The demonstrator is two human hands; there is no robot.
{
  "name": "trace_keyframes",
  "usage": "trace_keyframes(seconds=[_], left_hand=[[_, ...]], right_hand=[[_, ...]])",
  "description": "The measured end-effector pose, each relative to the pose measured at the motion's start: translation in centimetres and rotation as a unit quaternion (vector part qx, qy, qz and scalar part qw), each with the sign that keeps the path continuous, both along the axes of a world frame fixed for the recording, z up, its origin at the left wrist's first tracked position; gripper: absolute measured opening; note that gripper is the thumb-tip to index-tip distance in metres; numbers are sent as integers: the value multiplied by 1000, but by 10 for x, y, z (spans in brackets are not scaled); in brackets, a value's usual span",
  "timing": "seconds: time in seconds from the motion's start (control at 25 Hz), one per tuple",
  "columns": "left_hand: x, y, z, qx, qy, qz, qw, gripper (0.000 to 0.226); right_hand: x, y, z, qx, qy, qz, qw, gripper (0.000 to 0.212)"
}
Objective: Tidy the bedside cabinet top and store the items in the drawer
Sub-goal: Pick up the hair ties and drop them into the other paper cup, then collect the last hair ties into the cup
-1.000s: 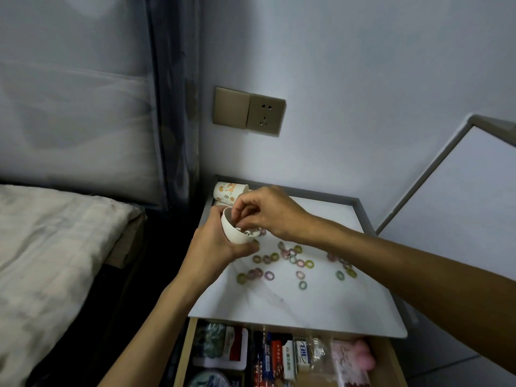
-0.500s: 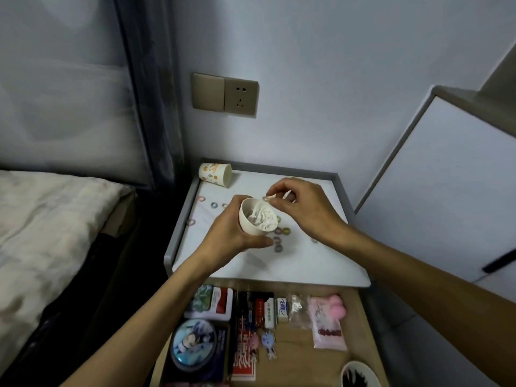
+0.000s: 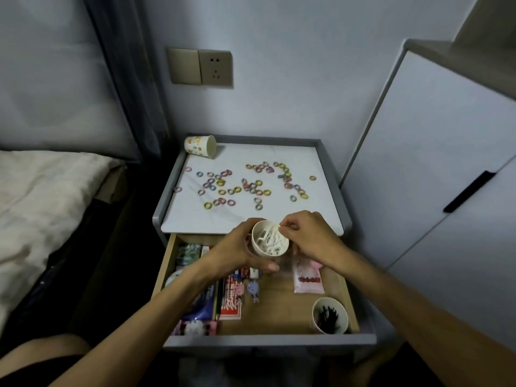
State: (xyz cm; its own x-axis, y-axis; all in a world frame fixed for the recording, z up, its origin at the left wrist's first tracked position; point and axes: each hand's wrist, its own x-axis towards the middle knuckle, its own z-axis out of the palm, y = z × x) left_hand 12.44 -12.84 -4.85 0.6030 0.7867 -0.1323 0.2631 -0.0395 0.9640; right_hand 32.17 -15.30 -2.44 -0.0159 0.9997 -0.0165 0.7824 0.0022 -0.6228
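left hand [image 3: 237,251] grips the white cup [image 3: 269,242] above the open drawer [image 3: 279,308], right hand [image 3: 308,237] pinching white bits at its rim.

Pastel rings [image 3: 252,188], white marbled top [image 3: 307,210]

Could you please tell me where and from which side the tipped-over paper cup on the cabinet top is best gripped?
Grip the paper cup across its printed side wall, coming from above. It lies on its side, mouth facing right, in the back left corner, where the raised rim blocks left and rear.
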Motion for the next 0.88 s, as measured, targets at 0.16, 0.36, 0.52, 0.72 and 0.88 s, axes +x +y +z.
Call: trace_keyframes(seconds=[0.16, 0.36, 0.52, 0.72, 0.88], left_hand=[[13, -22, -17, 61, 159, -23, 985, 29], [45, -33, -49, 107, 293, -56, 949, 18], [56, -39, -73, 89, 317, -83, 941, 23], [65, -49, -87, 110, 345, -107, 926, 25], [69, -51, -91, 126, 345, -128, 921, 24]], right_hand=[[16, -27, -37, -27, -69, -1, 997, 16], [27, -48, -76, -88, -70, 35, 993, 19], [42, -48, -82, -111, -44, 46, 992, 22], [53, -38, -77, -91, -6, 22, 996, 21], [52, -41, -77, -93, -13, 29, 995, 22]])
